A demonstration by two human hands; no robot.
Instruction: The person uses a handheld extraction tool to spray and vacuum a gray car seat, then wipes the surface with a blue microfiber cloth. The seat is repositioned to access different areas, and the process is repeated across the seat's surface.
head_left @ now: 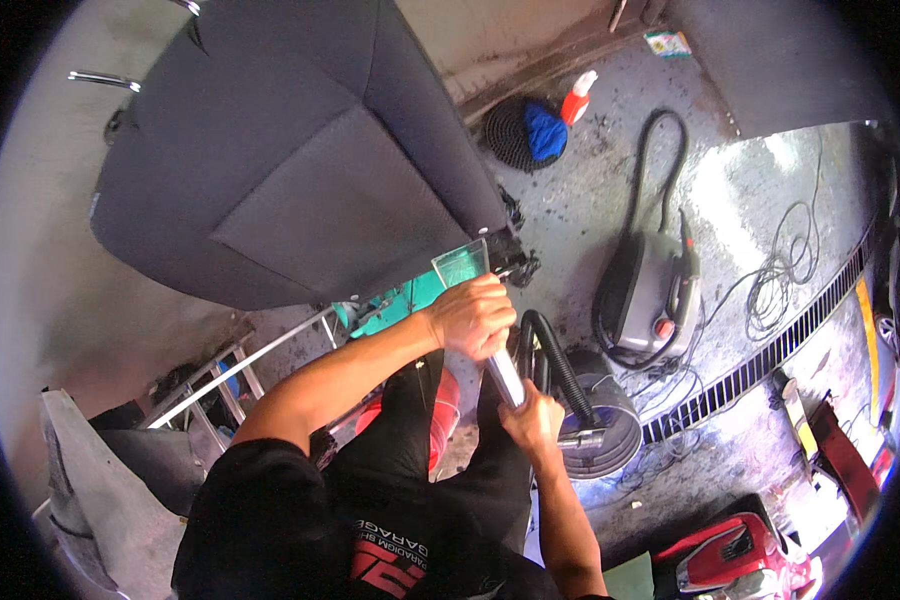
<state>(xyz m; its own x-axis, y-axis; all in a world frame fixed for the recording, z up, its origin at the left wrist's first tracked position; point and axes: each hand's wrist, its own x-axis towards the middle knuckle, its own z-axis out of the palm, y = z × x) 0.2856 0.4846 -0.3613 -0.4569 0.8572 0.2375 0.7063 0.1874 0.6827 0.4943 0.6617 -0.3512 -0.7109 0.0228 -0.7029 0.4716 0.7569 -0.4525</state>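
The left hand (473, 315) has its fingers wrapped tight around the upper part of a vacuum wand (500, 365), just below its clear plastic nozzle (462, 265). The nozzle presses against the lower edge of a dark grey car seat (290, 150) that stands tilted above the floor. The right hand (535, 420) grips the wand's lower end, fingers closed round it, where the black ribbed hose (560, 360) joins. The hose curves down to a round grey vacuum canister (610, 420) on the wet concrete floor (590, 200). Farther off lie a red and white spray bottle (578, 97) beside a blue cloth (545, 130), and a small green and white packet (667, 42) near the wall.
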